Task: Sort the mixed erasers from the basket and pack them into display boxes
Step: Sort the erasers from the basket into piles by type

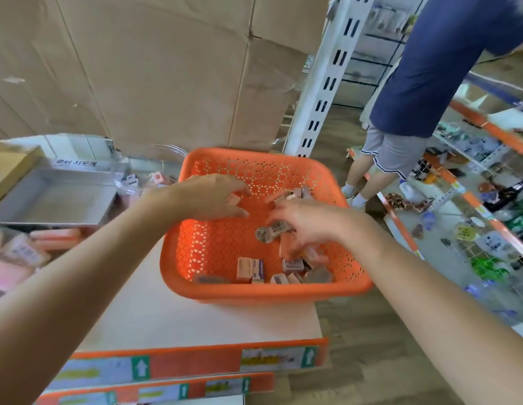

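**Both hands in the orange basket**

Nearest runs an orange price strip (196, 364) along the front edge of the pale bench (155, 311). The orange basket (266, 291) stands on the bench's far right part, overhanging the right edge. Loose erasers (254, 269) lie mostly against its near wall and right side.

The right hand (310, 222) reaches down among them with fingers curled. A wrapped eraser (270, 231) sits just under its thumb, but blur hides whether the grip holds it. The left hand (213, 197) hovers over the basket's far left part, its grip wide with fingers stretched. A pink eraser (233, 199) lies at its fingertips; contact cannot be told.

Left of the basket, a box of pink erasers (26, 249) lies nearer and an empty grey display box (49, 197) farther. A clear tub (149, 171) holding a few erasers stands between that box and the basket.

Beyond rise cardboard cartons (137, 68), and another person (429, 68) stands far right.
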Demonstrator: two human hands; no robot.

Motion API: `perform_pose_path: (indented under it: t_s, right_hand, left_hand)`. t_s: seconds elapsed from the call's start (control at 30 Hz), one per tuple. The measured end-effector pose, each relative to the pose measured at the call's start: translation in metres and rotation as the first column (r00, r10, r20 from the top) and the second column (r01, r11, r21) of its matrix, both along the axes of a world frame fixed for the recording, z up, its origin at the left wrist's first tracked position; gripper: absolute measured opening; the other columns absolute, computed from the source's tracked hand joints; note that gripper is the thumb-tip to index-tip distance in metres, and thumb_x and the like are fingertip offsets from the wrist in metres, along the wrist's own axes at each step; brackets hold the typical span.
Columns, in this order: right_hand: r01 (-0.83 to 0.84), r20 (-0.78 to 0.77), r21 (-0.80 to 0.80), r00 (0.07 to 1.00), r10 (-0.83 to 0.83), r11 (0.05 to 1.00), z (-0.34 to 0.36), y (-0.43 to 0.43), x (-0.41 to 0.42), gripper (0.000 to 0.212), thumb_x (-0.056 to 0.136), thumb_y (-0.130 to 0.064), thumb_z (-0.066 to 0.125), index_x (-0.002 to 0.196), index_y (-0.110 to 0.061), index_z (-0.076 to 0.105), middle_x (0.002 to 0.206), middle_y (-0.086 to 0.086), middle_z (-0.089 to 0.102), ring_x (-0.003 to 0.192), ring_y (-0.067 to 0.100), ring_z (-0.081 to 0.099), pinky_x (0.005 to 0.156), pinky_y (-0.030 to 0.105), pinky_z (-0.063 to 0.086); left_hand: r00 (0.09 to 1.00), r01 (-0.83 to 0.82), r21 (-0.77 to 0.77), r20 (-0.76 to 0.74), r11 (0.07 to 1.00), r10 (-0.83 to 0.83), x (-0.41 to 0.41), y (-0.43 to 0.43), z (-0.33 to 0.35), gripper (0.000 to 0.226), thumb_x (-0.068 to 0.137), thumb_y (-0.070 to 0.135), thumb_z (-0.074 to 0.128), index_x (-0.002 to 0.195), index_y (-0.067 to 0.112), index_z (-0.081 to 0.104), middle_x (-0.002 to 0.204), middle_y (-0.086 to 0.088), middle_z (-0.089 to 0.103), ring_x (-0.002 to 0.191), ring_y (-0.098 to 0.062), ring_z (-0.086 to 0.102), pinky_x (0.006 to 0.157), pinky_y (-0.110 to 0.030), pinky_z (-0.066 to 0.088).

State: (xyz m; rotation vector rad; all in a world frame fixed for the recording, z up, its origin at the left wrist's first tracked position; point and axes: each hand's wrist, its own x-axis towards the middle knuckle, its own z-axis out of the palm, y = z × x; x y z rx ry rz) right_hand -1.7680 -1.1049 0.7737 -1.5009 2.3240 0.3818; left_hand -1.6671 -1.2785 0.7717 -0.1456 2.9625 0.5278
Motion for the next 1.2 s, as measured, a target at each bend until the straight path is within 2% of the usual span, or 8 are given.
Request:
perform_pose_path:
  t_s: [0.27,0.37,0.47,0.67,0.77,0.87,1.03,1.2]
  right_hand:
    - [0.046,0.034,-0.035,0.998,-0.044,0.998,-0.003,-0.001,-0.002,0.088,0.063,-0.042,0.082,0.139,-0.02,0.042,0.145,0.003,0.034,0.129,0.023,0.039,0.102,0.033,0.038]
    - [0.028,0.072,-0.053,0.997,-0.024,0.998,-0.005,-0.002,-0.001,0.07,0.069,-0.039,0.079,0.13,-0.018,0.053,0.126,0.002,0.052,0.115,0.022,0.051,0.09,0.029,0.042]
    - [0.013,0.124,-0.031,0.992,-0.009,0.999,-0.006,0.0,-0.001,0.049,0.073,-0.037,0.076,0.115,-0.017,0.062,0.113,0.001,0.06,0.106,0.021,0.054,0.09,0.036,0.045]
    - [0.03,0.194,0.018,0.981,-0.033,0.999,-0.006,0.008,0.0,0.056,0.07,-0.025,0.077,0.122,-0.026,0.057,0.116,-0.003,0.057,0.103,0.017,0.055,0.088,0.037,0.048]
    - [0.046,0.25,-0.045,0.968,-0.033,0.998,-0.006,0.009,0.001,0.042,0.077,-0.019,0.072,0.117,-0.026,0.061,0.112,-0.009,0.062,0.102,0.012,0.056,0.089,0.038,0.048]
    - [0.076,0.269,-0.084,0.962,-0.051,0.994,-0.004,0.009,0.002,0.03,0.074,-0.028,0.077,0.102,-0.024,0.067,0.102,-0.012,0.069,0.098,0.009,0.058,0.088,0.037,0.047]
    - [0.085,0.199,-0.154,0.979,-0.053,0.984,-0.006,0.005,0.005,0.042,0.066,-0.058,0.072,0.088,-0.022,0.065,0.085,-0.008,0.065,0.085,0.014,0.058,0.075,0.038,0.048]
    - [0.066,0.167,-0.137,0.985,-0.042,0.988,-0.003,0.002,0.013,0.043,0.073,-0.051,0.073,0.083,-0.011,0.059,0.073,-0.002,0.051,0.072,0.018,0.049,0.06,0.035,0.037]
  left_hand:
    - [0.998,0.064,-0.15,0.01,0.987,-0.063,0.001,0.004,0.005,0.048,0.089,0.047,0.051,0.133,0.029,0.043,0.138,0.007,0.044,0.124,-0.016,0.044,0.097,-0.033,0.036]
    - [0.999,0.036,-0.103,0.011,0.994,-0.035,-0.001,0.002,0.003,0.049,0.087,0.047,0.054,0.131,0.026,0.046,0.135,0.005,0.048,0.12,-0.016,0.047,0.095,-0.031,0.037]
    - [0.999,0.024,-0.06,0.028,0.998,-0.022,0.0,0.002,0.001,0.049,0.088,0.044,0.055,0.131,0.021,0.048,0.132,0.002,0.051,0.119,-0.017,0.048,0.092,-0.026,0.035]
    - [0.999,-0.003,-0.04,0.044,0.999,0.004,-0.001,-0.001,-0.005,0.047,0.086,0.047,0.056,0.126,0.022,0.052,0.126,0.002,0.055,0.113,-0.018,0.052,0.089,-0.028,0.038]
    - [0.999,0.024,-0.049,0.03,0.998,-0.023,0.0,0.0,-0.003,0.044,0.087,0.045,0.055,0.125,0.023,0.053,0.125,0.002,0.056,0.113,-0.017,0.052,0.088,-0.027,0.038]
    - [0.999,0.024,-0.063,0.028,0.998,-0.022,-0.001,0.0,-0.004,0.044,0.086,0.047,0.055,0.124,0.023,0.054,0.123,0.002,0.057,0.111,-0.017,0.053,0.087,-0.028,0.039]
    - [0.999,0.047,-0.105,0.018,0.993,-0.046,0.003,0.003,0.001,0.044,0.087,0.047,0.054,0.125,0.025,0.052,0.127,0.003,0.055,0.114,-0.018,0.052,0.091,-0.032,0.04]
    - [0.996,0.089,-0.16,0.013,0.983,-0.088,0.007,0.005,0.008,0.045,0.089,0.048,0.051,0.13,0.03,0.045,0.134,0.008,0.049,0.12,-0.016,0.047,0.096,-0.035,0.039]
